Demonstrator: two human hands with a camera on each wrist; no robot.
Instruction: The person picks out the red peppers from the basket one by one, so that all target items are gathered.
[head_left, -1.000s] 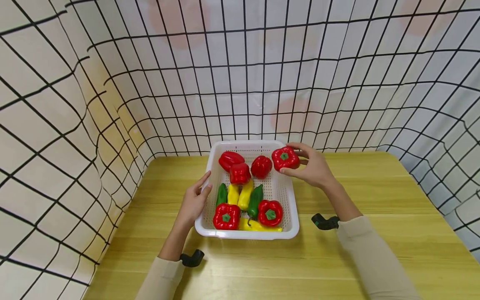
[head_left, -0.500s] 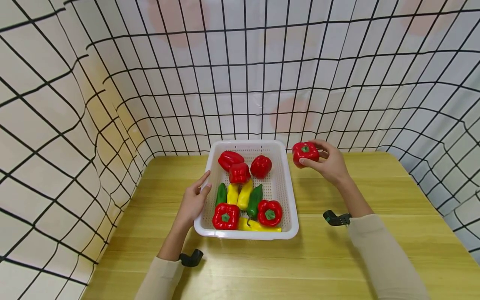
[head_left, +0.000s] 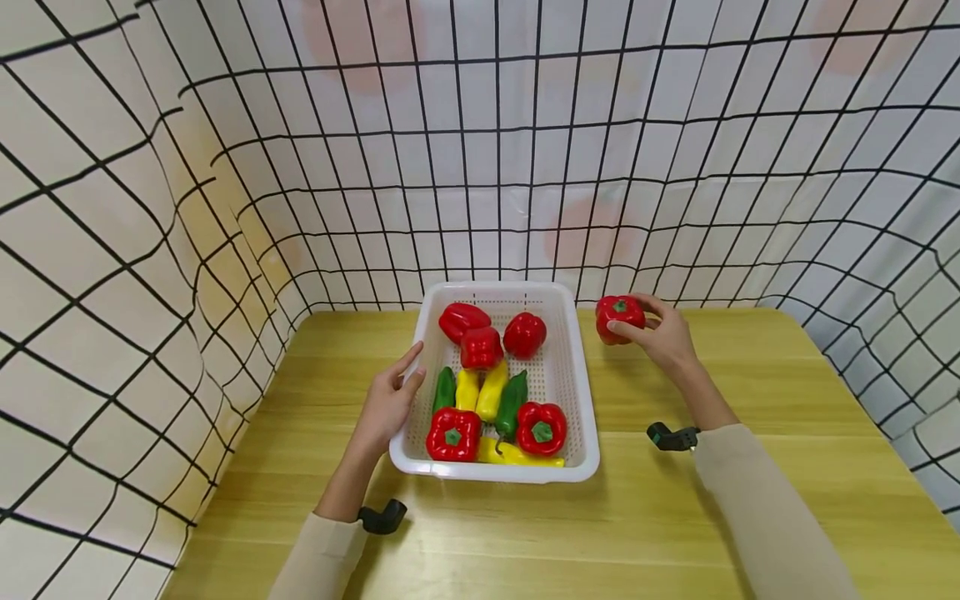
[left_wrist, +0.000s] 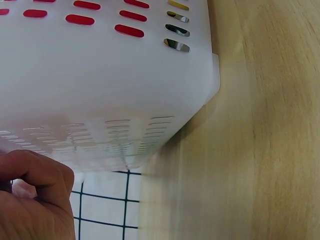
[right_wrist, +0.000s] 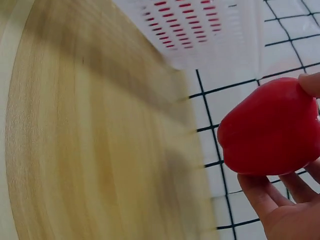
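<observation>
My right hand (head_left: 667, 340) holds a red bell pepper (head_left: 619, 320) between thumb and fingers, off the right side of a white perforated plastic basket (head_left: 589, 417). In the right wrist view the pepper (right_wrist: 270, 127) appears above the tabletop, its stem out of sight. At the basket's left rim, my left hand (head_left: 386, 404) grips the edge; its curled fingers show beside the basket wall (left_wrist: 100, 65) in the left wrist view. Inside the basket lie several red bell peppers (head_left: 453, 435), yellow peppers (head_left: 492, 393) and two green peppers (head_left: 512, 404).
The basket stands on a wooden table (head_left: 480, 533). Black wire grid panels (head_left: 495, 158) rise along the back and both sides, with pale sheeting behind them. To the right of the basket, the wooden surface (head_left: 750, 375) extends to the side grid.
The right hand has carried the bell pepper from over the basket's right rim out to the right, then slightly lower. The left hand stays at the rim, and the basket has hardly moved.
</observation>
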